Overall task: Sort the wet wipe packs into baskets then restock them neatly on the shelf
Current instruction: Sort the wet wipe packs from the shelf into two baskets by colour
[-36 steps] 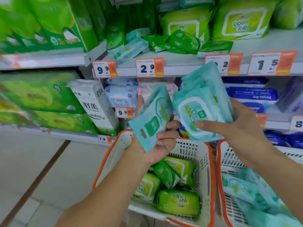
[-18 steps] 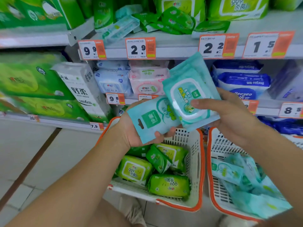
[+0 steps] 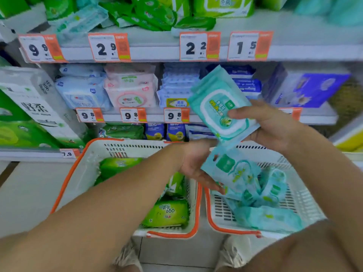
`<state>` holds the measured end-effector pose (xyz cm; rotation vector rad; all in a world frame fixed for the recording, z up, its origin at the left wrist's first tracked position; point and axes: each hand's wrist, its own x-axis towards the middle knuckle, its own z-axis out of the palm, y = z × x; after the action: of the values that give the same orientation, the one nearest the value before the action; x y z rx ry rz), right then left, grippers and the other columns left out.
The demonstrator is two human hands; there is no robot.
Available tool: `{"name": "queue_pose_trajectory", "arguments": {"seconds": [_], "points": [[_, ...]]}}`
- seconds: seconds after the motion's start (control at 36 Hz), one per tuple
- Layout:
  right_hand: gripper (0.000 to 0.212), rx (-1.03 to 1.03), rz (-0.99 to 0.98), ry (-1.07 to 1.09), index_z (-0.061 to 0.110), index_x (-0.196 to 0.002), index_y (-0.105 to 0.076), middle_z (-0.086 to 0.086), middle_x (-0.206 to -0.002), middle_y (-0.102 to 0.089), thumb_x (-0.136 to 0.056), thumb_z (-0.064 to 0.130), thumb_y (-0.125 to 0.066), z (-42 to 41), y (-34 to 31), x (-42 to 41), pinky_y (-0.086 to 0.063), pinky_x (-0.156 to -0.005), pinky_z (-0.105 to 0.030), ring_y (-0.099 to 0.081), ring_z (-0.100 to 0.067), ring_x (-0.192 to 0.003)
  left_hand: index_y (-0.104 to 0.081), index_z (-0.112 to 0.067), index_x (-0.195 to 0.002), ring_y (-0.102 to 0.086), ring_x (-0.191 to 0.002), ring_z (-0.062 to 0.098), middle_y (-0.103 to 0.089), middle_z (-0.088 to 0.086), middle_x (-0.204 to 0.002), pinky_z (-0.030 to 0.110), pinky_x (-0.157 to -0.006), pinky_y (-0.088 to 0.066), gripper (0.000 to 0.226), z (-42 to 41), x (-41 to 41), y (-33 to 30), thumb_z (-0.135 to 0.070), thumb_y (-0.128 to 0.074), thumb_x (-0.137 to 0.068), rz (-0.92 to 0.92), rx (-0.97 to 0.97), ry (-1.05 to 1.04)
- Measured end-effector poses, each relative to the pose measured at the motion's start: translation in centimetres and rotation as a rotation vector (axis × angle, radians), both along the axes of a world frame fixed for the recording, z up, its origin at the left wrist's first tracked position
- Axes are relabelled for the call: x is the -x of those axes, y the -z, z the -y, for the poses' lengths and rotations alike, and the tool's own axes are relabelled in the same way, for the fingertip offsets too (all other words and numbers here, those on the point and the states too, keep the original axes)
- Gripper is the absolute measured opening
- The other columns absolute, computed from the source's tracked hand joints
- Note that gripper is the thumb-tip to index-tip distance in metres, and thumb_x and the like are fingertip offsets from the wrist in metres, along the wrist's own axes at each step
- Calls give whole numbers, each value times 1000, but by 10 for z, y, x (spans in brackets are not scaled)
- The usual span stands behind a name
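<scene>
Head view: left hand [image 3: 193, 165] grips teal pack [image 3: 228, 167] over right basket [image 3: 220, 226]; right hand [image 3: 275, 126] grips teal stack [image 3: 220, 103].

The left hand [image 3: 193, 165] reaches across to the right, palm turned up, fingers closed around a pack. The right hand [image 3: 275, 126] is raised farther back, thumb pressed on top (fingers hidden beneath), gripping.

Both forearms are bare, no sleeves, watch or rings visible.
</scene>
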<state>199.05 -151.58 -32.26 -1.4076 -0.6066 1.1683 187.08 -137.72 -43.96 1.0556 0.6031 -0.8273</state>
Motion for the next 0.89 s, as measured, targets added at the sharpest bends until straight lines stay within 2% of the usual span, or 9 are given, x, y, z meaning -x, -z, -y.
{"name": "queue_pose_trajectory", "arguments": {"seconds": [0.08,0.17,0.22,0.31,0.42,0.53,0.69,0.83,0.89], "points": [[42,12,-6,26,14,-107,-71,-8,-101,-77,-66,19,-73,9,4,-10,-63,-67,-35,-74,-21,-84,-54,-12,-139,-46,-135,42,-42,23,-151,51,-101,-48,81,12,-11,-23,-75,-33,-93,-39,-96,-385],[42,28,-57,-5,14,-112,-70,-7,-105,-77,-72,23,-72,8,10,-14,-61,-64,-30,-74,-19,-86,-63,-11,-130,-55,-128,42,-58,22,-138,58,-106,-42,101,-10,-3,-41,-91,-34,-77,158,61,-852],[45,66,-77,-71,15,-117,-68,-7,-108,-76,-75,28,-71,7,15,-16,-60,-64,-30,-75,-18,-88,-61,-16,-135,-57,-127,41,-60,17,-138,62,-105,-43,99,-22,10,-63,-90,-48,-71,338,164,-848],[45,89,-67,-213,18,-118,-67,-6,-113,-75,-75,14,-78,3,20,-15,-60,-69,-30,-74,-20,-94,-63,-16,-130,-67,-110,30,-65,10,-130,47,-84,-58,65,-23,23,-85,-54,-71,-78,459,-63,-798],[69,14,-31,-171,18,-130,-60,-4,-117,-71,-68,-6,-78,-8,20,-14,-61,-72,-32,-73,-21,-99,-64,-9,-126,-73,-81,15,-76,6,-106,30,-65,-62,44,-19,38,-77,-18,-67,-83,448,-146,-992],[72,1,-15,-116,24,-130,-61,3,-114,-70,-64,0,-78,-16,25,-7,-61,-73,-28,-73,-14,-97,-68,-10,-113,-75,-75,13,-78,4,-98,30,-64,-63,19,-17,61,-51,-15,-60,-96,404,-182,-1170],[81,55,122,-133,34,-125,-63,5,-131,-65,-51,15,-87,-4,27,-20,-51,-98,-38,-62,-11,-120,-64,-12,-103,-74,-66,14,-77,4,-80,24,-54,-59,11,-36,79,-52,-19,-63,-96,330,-147,-1421],[88,166,204,-210,35,-126,-64,4,-130,-67,-46,27,-100,28,41,-62,-34,-114,-58,-57,-19,-129,-65,-17,-98,-73,-65,10,-78,1,-81,20,-56,-58,13,-49,91,-54,-27,-67,-92,314,-170,-1377],[77,223,183,-211,29,-126,-64,-1,-130,-67,-57,18,-96,37,50,-72,-41,-108,-56,-58,-23,-128,-66,-18,-99,-73,-65,9,-78,0,-82,19,-58,-58,13,-47,91,-52,-29,-66,-92,314,-177,-1342]]}}
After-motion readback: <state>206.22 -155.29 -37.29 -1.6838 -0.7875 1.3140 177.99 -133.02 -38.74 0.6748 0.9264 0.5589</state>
